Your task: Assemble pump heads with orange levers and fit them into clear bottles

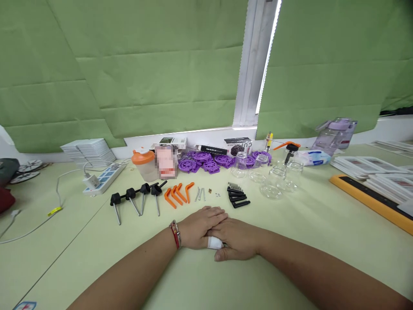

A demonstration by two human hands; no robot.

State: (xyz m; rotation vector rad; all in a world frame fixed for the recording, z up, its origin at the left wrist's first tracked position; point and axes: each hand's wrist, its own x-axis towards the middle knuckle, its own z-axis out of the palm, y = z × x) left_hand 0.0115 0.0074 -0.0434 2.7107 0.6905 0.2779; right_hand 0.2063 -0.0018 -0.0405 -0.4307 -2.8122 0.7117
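On the surface [309,228], lays left hand [196,228], fingers [215,212] extended, over right hand [240,237], grip unclear: presumably resting clear of orange pieces [181,194].

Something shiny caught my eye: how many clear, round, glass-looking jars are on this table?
4, left to right: the first jar and second jar, near the purple openwork plastic pieces; the third jar, nearest the camera; the fourth jar, farthest right. No others show.
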